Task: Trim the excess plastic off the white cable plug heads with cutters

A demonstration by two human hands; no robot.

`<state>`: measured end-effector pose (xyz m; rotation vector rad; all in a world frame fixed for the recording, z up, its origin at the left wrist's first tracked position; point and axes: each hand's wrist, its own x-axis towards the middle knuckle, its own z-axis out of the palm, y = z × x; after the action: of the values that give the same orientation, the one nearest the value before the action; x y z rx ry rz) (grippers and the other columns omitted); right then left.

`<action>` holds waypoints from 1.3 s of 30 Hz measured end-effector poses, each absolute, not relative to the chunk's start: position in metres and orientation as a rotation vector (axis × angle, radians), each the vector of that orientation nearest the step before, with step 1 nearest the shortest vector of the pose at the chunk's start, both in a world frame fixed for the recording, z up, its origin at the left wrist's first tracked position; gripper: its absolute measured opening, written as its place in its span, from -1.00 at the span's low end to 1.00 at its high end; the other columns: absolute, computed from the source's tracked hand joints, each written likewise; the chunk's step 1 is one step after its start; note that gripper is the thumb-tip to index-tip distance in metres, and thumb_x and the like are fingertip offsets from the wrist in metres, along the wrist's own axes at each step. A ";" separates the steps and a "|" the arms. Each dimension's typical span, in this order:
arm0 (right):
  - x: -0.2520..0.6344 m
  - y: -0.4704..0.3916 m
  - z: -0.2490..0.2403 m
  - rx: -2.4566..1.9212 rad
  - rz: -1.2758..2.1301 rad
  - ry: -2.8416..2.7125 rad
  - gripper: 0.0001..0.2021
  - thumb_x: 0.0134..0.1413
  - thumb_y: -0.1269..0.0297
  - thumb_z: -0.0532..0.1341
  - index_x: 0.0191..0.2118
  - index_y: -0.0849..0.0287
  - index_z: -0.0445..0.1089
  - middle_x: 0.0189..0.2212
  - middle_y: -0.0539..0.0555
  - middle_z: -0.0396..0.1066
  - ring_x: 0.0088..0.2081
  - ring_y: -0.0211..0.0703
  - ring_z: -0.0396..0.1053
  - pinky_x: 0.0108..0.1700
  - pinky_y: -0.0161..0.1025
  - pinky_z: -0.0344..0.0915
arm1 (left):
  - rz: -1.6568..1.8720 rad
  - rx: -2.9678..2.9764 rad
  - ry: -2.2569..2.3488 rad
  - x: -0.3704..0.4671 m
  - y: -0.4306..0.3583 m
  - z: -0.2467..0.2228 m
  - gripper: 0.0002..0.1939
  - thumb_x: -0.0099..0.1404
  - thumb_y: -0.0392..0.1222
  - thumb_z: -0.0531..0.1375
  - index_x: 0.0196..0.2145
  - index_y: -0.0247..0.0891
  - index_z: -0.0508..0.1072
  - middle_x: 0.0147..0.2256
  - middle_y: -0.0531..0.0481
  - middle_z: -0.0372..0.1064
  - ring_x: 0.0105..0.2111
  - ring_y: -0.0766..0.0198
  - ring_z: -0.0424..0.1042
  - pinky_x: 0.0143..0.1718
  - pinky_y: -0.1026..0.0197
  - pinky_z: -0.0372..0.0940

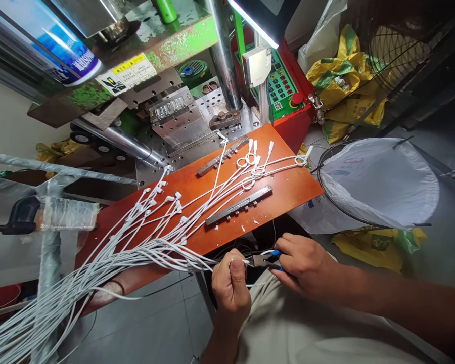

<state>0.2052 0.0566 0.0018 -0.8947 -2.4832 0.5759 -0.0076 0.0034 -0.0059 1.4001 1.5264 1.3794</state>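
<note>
Close to my lap, my left hand (232, 283) is closed around the end of a white cable, thumb on top. My right hand (307, 260) grips blue-handled cutting pliers (261, 261), whose jaws meet the cable end just beside my left thumb. Whether the jaws have closed on it I cannot tell. A thick bundle of white cables (136, 263) runs from the lower left over the orange board (288, 194). Many cables end in small white moulded plugs. Two dark metal bars with small studs, the nearer bar (238, 206) and the farther bar (223, 156), lie on the board.
Behind the board stands a press with a metal mould block (172, 114) and a steel column (225, 55). A green control panel (282, 86) with a red button is at its right. A white-lined hoop bin (379, 182) and yellow bags (337, 81) stand to the right.
</note>
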 end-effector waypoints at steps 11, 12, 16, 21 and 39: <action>0.214 0.073 0.012 -0.775 2.023 -1.911 -0.38 0.48 -0.16 0.20 -0.56 0.15 0.21 -0.55 -0.06 0.22 -0.50 -0.32 0.09 -0.43 -0.27 0.03 | 1.349 0.957 0.983 -0.012 0.010 -0.009 -0.53 0.64 0.07 0.18 -0.40 -0.23 0.39 -0.51 0.07 0.19 -0.58 0.38 0.07 -0.55 0.24 -0.12; 0.213 0.073 0.009 -0.752 2.138 -1.831 -0.36 0.44 -0.22 0.22 -0.56 0.16 0.26 -0.57 -0.05 0.23 -0.51 -0.32 0.10 -0.44 -0.28 0.04 | 1.346 0.937 0.936 -0.012 0.011 -0.011 -0.54 0.64 0.08 0.19 -0.40 -0.23 0.39 -0.51 0.07 0.19 -0.58 0.38 0.07 -0.55 0.25 -0.10; 0.210 0.070 0.002 -0.657 2.503 -1.509 -0.25 0.36 -0.46 0.15 -0.53 0.18 0.36 -0.63 -0.02 0.28 -0.62 -0.27 0.18 -0.55 -0.28 0.12 | 1.356 0.909 0.839 -0.012 0.015 -0.018 -0.51 0.60 0.18 0.22 -0.41 -0.20 0.36 -0.55 0.11 0.18 -0.62 0.38 0.09 -0.59 0.30 0.01; 0.217 0.075 0.024 -0.905 1.677 -1.994 -0.35 0.58 -0.22 0.07 -0.43 0.19 0.44 -0.34 0.12 0.44 -0.35 -0.16 0.36 -0.27 -0.21 0.29 | 1.430 0.864 0.884 -0.012 0.016 -0.019 -0.56 0.62 0.10 0.21 -0.36 -0.23 0.45 -0.40 -0.01 0.41 -0.44 0.26 0.48 -0.34 0.22 0.42; 0.214 0.066 0.020 -0.969 0.547 -2.554 -0.69 0.37 0.18 0.44 -0.39 0.16 0.48 -0.17 0.16 0.50 -0.17 0.01 0.32 -0.15 -0.08 0.15 | 1.548 1.013 1.214 0.005 0.006 -0.026 -0.61 0.66 0.06 0.17 -0.29 -0.21 0.51 -0.34 -0.02 0.50 -0.33 0.17 0.55 -0.19 0.13 0.43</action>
<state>0.2143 0.0657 0.0201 -0.9687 -2.5541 0.5474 0.0052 0.0056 -0.0264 1.0133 1.2139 1.5480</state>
